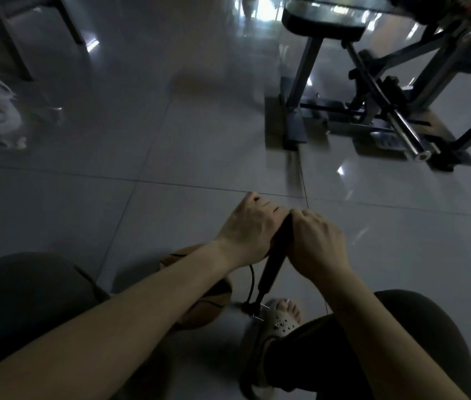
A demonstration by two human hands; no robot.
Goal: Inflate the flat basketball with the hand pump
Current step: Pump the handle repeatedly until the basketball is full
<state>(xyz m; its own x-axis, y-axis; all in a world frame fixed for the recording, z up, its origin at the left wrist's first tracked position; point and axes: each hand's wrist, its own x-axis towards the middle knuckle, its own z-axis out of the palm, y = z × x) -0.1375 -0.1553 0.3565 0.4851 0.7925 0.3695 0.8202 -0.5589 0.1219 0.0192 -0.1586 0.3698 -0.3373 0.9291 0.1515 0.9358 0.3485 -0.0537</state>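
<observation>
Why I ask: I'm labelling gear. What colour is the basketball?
The basketball is orange-brown with black lines; the head view shows it.

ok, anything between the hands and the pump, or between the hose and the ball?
Nothing visible. The left hand and right hand both hold the pump at its top. The hose rises from the pump's base and passes behind the left wrist, so its join to the basketball is hidden.

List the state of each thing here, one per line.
Left hand: grips pump handle.
Right hand: grips pump handle.
Pump: stands on floor, base beside sandal.
Hose: loops up from pump base; end hidden.
Basketball: on floor, partly under left forearm; fullness unclear.
</observation>
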